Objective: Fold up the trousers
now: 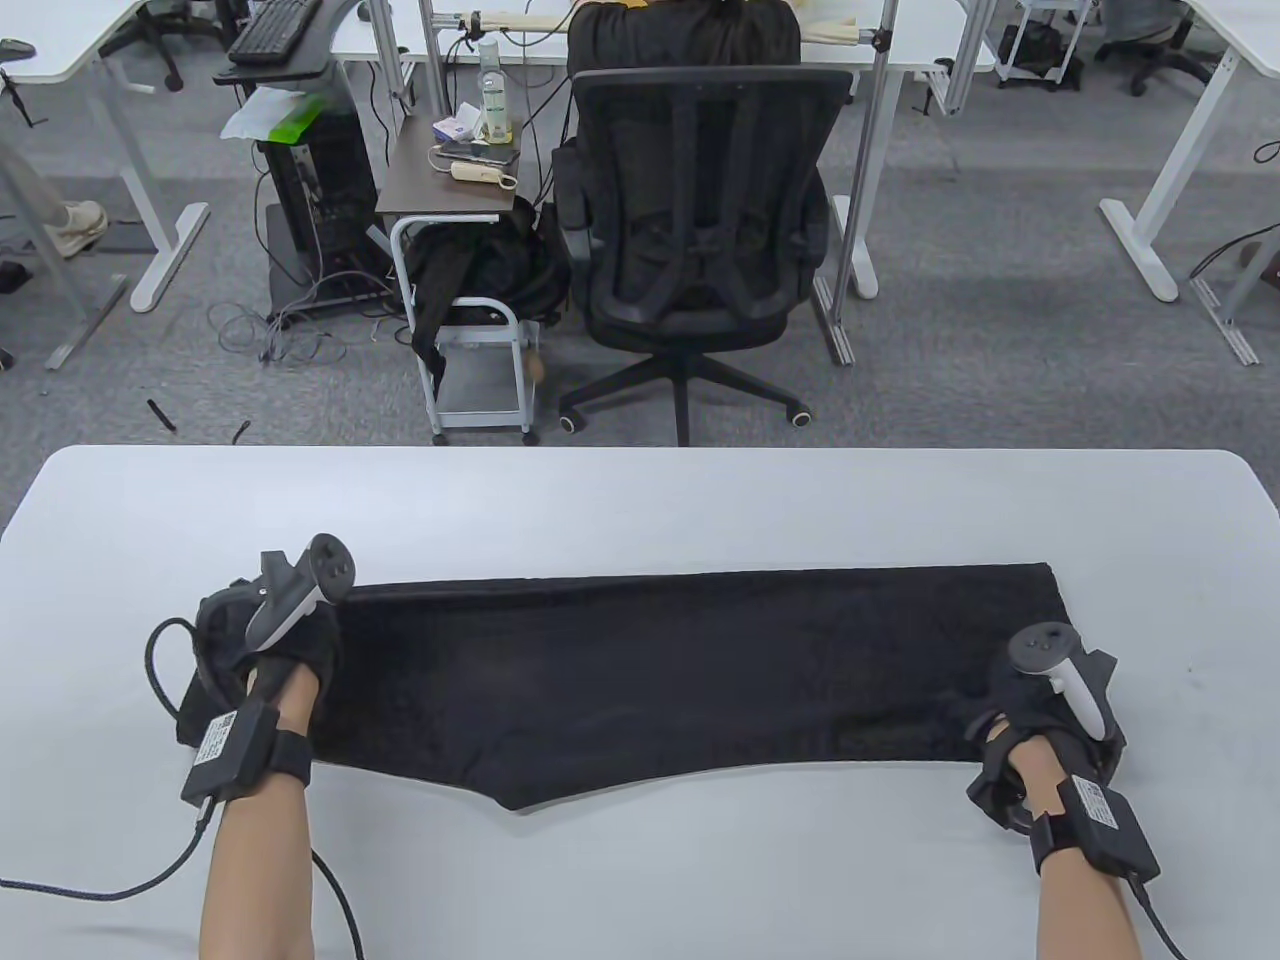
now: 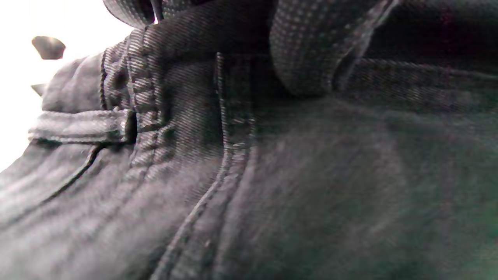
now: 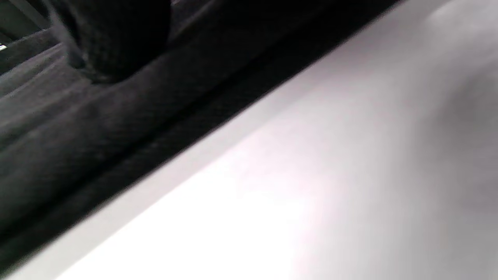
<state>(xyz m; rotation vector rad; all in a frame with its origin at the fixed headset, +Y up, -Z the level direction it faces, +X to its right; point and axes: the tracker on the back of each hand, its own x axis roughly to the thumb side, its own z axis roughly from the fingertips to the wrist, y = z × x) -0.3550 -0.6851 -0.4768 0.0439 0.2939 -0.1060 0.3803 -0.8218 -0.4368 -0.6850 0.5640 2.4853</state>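
Lying lengthwise across the near half of the white rectangular table [image 1: 640,500], the black denim trousers [image 1: 650,680] are already doubled leg-on-leg, waistband at the left end, leg hems at the right end, crotch point jutting toward the near edge at centre.

Left end: the left hand [image 1: 265,650], in a black sensor glove with a grey tracker strapped to its back, rests on the waistband area of the trousers. The left wrist view shows the waistband seam, a belt loop and stitched denim [image 2: 175,155] at close range, with a gloved finger [image 2: 307,54] pressed down onto the fabric from the top edge. Whether the hand merely presses or has pinched a fold cannot be told; the fingers appear curled rather than spread.

Centre: the fabric lies flat, with the far edge straight and parallel to the far table edge.

Right end: the right hand [image 1: 1050,720], gloved and fitted likewise, sits on the near corner of the leg hems. The right wrist view, which is blurred, shows a dark fingertip [image 3: 113,42] touching the trouser edge [image 3: 78,136] beside bare table surface [image 3: 311,175]. Its grip state cannot be told.

Beyond the table stands a black mesh office chair [image 1: 700,230] on grey carpet.
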